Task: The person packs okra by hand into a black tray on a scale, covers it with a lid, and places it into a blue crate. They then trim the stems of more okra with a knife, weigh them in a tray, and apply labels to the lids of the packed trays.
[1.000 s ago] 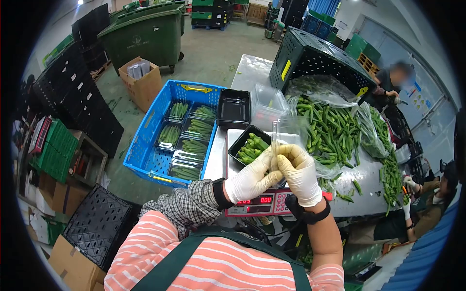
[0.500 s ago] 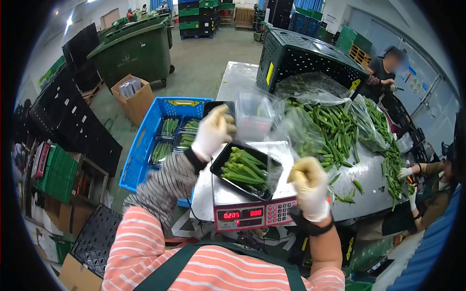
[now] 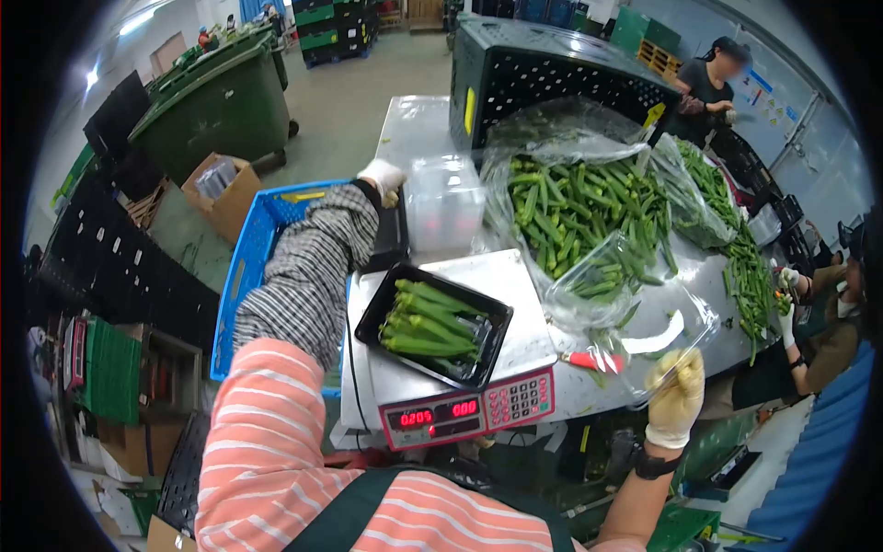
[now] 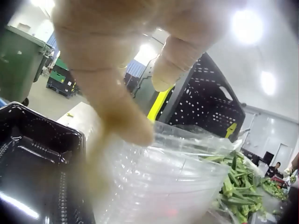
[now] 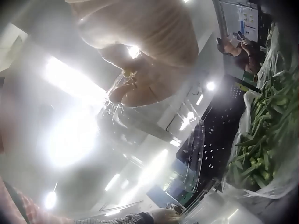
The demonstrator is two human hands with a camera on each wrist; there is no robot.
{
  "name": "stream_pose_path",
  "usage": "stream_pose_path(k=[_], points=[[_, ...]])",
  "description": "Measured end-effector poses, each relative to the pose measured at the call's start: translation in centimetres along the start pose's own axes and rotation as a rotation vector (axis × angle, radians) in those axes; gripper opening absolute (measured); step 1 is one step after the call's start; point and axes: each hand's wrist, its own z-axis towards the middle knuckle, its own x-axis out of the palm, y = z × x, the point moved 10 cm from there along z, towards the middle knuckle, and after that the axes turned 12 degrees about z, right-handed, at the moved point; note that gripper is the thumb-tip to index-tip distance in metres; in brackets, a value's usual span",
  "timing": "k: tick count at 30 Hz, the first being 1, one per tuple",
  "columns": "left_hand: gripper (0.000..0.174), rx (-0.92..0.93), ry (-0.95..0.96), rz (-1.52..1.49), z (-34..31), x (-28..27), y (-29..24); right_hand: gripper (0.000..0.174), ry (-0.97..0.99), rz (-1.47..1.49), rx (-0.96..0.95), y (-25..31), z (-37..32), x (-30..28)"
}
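My gloved left hand point(image 3: 382, 177) reaches over the far end of the blue crate, beside a stack of clear plastic lids point(image 3: 443, 204). In the left wrist view its fingers point(image 4: 133, 126) hang loosely spread above those lids, with an empty black tray point(image 4: 32, 154) alongside. My gloved right hand point(image 3: 676, 391) pinches a clear plastic lid point(image 3: 685, 317) by its edge, out to the right over the table's front edge. Between the hands, a black tray point(image 3: 497, 340) of okra point(image 3: 428, 322) sits tilted on the scale point(image 3: 515, 276), whose display reads 0.205.
A blue crate point(image 3: 225, 322) stands left of the table, partly hidden by my sleeve. Loose okra point(image 3: 589, 212) spills from a plastic bag before a dark perforated crate point(image 3: 561, 69). A red-handled tool point(image 3: 593, 361) lies near the right hand. Another person point(image 3: 819, 304) works at the right.
My hands, together over the tray a second ago, have parted. The left has gone forward and left to the stacked lids and trays; the right has moved right with a clear lid.
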Motion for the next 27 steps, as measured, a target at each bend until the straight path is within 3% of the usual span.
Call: stream_pose_path(k=[2,3,4,7,9,10,12,15,16,19,21,22,27], points=[[0.033,0.289,-0.175,0.528,-5.0,-3.4,-3.8,0.014,0.021,0.084,0.035,-0.3,0.4,0.7],[0.042,0.388,-0.211,0.414,-6.2,-4.7,-4.2,0.013,0.123,0.104,0.047,-0.7,0.7,2.1],[0.048,0.391,-0.105,0.338,-9.7,-4.6,-4.9,0.013,0.119,0.109,0.069,-1.4,1.1,3.0],[0.057,0.631,0.244,0.099,-19.4,-1.8,-6.5,0.013,0.201,0.204,0.165,-4.5,1.7,7.0],[0.053,0.691,0.525,-0.062,-25.8,0.6,-5.7,0.013,0.295,0.196,0.287,-7.6,1.9,10.7],[0.052,0.709,0.565,-0.095,-27.7,1.2,-5.1,0.013,0.298,0.197,0.302,-8.7,2.2,11.7],[0.052,0.716,0.406,-0.038,-29.1,0.6,-3.4,0.013,0.297,0.273,0.377,-11.3,2.1,13.2],[0.058,0.675,0.244,-0.155,-29.0,-1.6,-0.6,0.025,-0.003,-0.182,0.19,-12.5,2.2,11.6],[0.061,0.682,0.215,-0.174,-28.9,-2.0,0.4,0.033,0.111,-0.329,0.169,-12.8,1.6,12.9],[0.063,0.636,0.209,-0.153,-27.8,-0.8,4.2,0.046,0.087,-0.572,0.091,-15.5,-1.2,12.6],[0.062,0.624,0.175,-0.159,-27.1,0.4,5.9,0.065,0.069,-0.666,0.08,-17.8,-2.2,10.6],[0.06,0.644,0.105,-0.107,-26.1,0.8,6.8,0.063,0.038,-0.686,0.102,-18.6,-2.5,9.6],[0.051,0.631,-0.066,-0.097,-24.8,2.3,8.5,0.062,0.002,-1.018,-0.21,-18.5,-2.7,8.4]])
